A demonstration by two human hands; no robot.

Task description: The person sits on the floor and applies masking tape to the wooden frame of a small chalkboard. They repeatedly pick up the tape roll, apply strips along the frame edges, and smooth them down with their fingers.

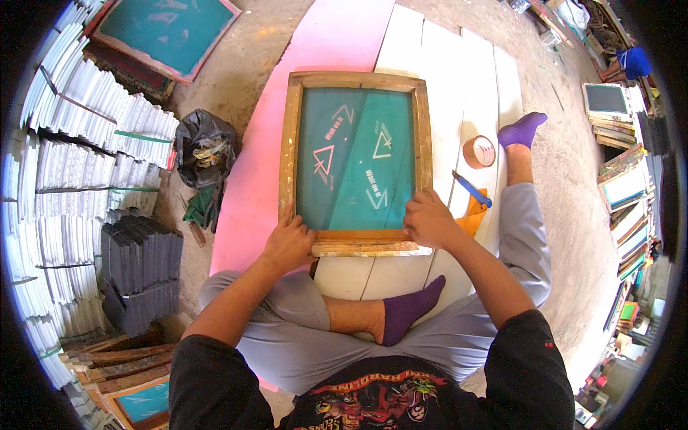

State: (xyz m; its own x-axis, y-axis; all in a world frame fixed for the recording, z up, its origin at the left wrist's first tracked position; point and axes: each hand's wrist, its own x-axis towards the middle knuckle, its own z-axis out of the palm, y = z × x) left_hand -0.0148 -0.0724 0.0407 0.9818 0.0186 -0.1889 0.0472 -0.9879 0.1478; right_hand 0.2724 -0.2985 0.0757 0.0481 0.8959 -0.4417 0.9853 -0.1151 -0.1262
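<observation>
A wooden screen-printing frame [289,143] with teal mesh lies in front of me, showing pale triangle shapes and lettering. An orange-brown strip [358,234], which looks like tape, runs along the inside of its near edge. My left hand [289,240] is closed over the near left corner, fingers bent onto the wood. At the near right corner, my right hand [430,220] has its fingers curled together against the mesh edge; what they pinch, if anything, is hidden. Right of the frame lie a blue utility knife [473,190], a piece of orange material [473,213] and a roll of brown tape [479,152].
Pink board [251,186] and white boards [491,86] lie beneath the frame. Stacks of white sheets [68,168] and dark sheets [141,265] line the left, near a black plastic bag [206,147]. My purple-socked feet [412,312] flank the work. More frames [622,183] stand far right.
</observation>
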